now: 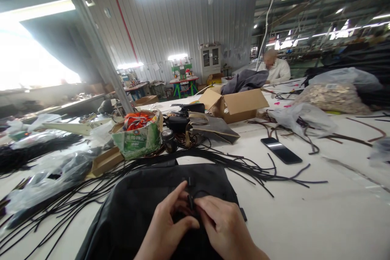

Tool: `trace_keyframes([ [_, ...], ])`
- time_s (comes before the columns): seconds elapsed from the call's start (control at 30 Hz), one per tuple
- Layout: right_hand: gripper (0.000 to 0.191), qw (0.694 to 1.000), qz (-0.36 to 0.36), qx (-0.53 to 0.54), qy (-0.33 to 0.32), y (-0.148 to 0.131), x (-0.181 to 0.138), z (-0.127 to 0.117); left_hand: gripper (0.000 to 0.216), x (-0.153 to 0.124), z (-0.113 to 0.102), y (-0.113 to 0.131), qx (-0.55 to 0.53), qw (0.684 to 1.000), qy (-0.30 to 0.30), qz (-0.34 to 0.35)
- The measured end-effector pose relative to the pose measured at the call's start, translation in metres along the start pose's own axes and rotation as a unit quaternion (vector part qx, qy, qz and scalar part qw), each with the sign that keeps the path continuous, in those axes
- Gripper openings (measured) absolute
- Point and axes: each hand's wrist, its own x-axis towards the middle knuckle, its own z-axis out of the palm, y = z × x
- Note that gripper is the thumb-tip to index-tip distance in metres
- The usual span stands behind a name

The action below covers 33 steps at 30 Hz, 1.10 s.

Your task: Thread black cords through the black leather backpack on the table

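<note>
A black fabric bag (143,199) lies flat on the white table (304,219) right in front of me. Both hands rest on its middle. My left hand (166,227) pinches a small black cord puller or toggle (190,201) between thumb and fingers. My right hand (222,225) is closed too, its fingertips pressed on the same small piece and a thin black cord looping from it. A small black clip (189,181) sits on the bag just above my fingers.
Several loose black cords (250,168) fan across the table behind the bag. A black phone (280,150) lies at right. Behind are a green box (138,136) of orange parts, an open cardboard box (237,103), plastic bags, and a seated person (276,69) far back.
</note>
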Motion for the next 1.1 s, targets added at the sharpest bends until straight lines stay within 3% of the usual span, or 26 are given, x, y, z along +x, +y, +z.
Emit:
trace_keyframes([
  [0.07,0.027,1.0,-0.004,0.007,-0.002,-0.003,0.002,-0.003,0.093,-0.003,-0.008,0.012,-0.03,0.999,-0.001,-0.015],
  [0.13,0.027,1.0,-0.01,0.004,-0.006,-0.008,0.004,-0.007,0.085,-0.008,-0.015,0.025,-0.034,0.998,0.004,-0.045],
  [0.23,0.024,1.0,-0.03,0.0,0.005,-0.013,0.004,-0.01,0.102,-0.013,-0.023,0.035,-0.034,0.982,-0.026,-0.182],
  [0.33,0.021,0.998,-0.055,-0.026,-0.013,-0.015,0.004,-0.011,0.096,-0.019,-0.022,0.039,0.01,0.955,-0.104,-0.279],
  [0.47,0.024,0.993,-0.078,-0.06,-0.061,-0.014,0.008,-0.015,0.078,-0.022,-0.007,0.048,-0.047,0.958,-0.129,-0.254],
  [0.67,0.018,0.995,-0.081,-0.026,-0.057,-0.006,0.009,-0.013,0.064,-0.017,-0.005,0.039,0.097,0.966,-0.104,-0.217],
  [0.77,0.011,0.995,-0.075,0.015,-0.058,-0.01,0.011,-0.019,0.064,-0.02,-0.01,0.044,0.099,0.975,-0.098,-0.174],
  [0.9,0.058,0.998,-0.054,0.011,-0.04,-0.021,0.019,-0.031,0.068,-0.027,-0.016,0.046,0.081,0.979,-0.092,-0.164],
  [0.97,0.059,0.994,-0.063,0.0,-0.087,-0.023,0.024,-0.034,0.069,-0.031,-0.015,0.044,0.084,0.981,-0.092,-0.152],
  [1.1,0.043,0.982,-0.057,0.055,-0.172,-0.021,0.029,-0.029,0.068,-0.038,-0.008,0.036,0.117,0.986,-0.08,-0.091],
])
